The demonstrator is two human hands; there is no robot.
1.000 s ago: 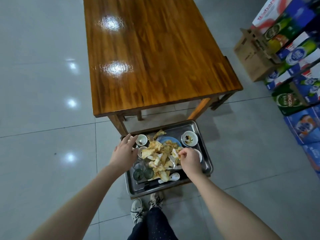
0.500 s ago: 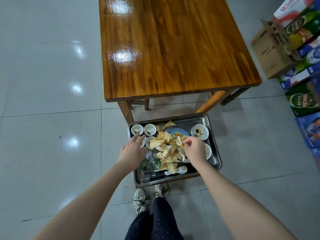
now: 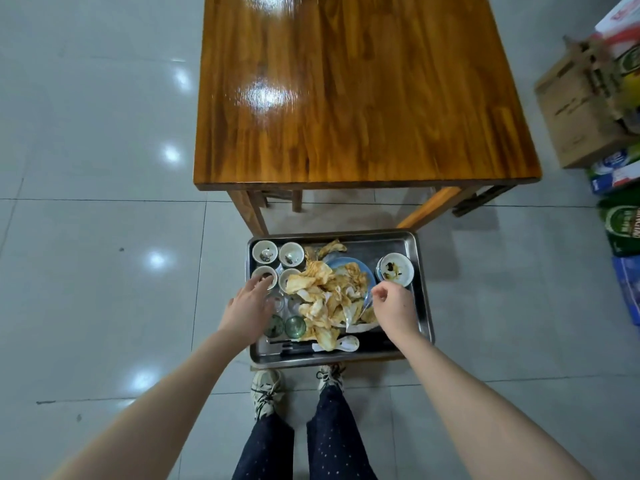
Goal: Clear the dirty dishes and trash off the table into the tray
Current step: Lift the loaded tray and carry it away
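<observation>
the steel tray [image 3: 420, 271] sits low down, just near of the wooden table [image 3: 346, 98] and right in front of the person's shoes [image 3: 265, 393]. it's packed: four small white cups [image 3: 265, 251] in its far-left corner, a blue plate [image 3: 349, 265] in the middle under a heap of stained napkins [image 3: 325, 292], and a dirty white bowl [image 3: 394, 268] at the far right. two green glasses [image 3: 295, 325] stand on the near left, with a white spoon [image 3: 348, 342] by the near rim.

the hands are apart, one on each side of the heap. the left hand [image 3: 249, 308] is spread with fingers straight out over the nearest-left cup; i can't tell if it touches. the right hand [image 3: 393, 306] has its fingers curled in, thumb to forefinger, at the heap's right edge; whether it pinches a scrap i can't tell.

a cardboard box [image 3: 581, 112] and drink cartons [image 3: 620, 230] line the floor far right.
</observation>
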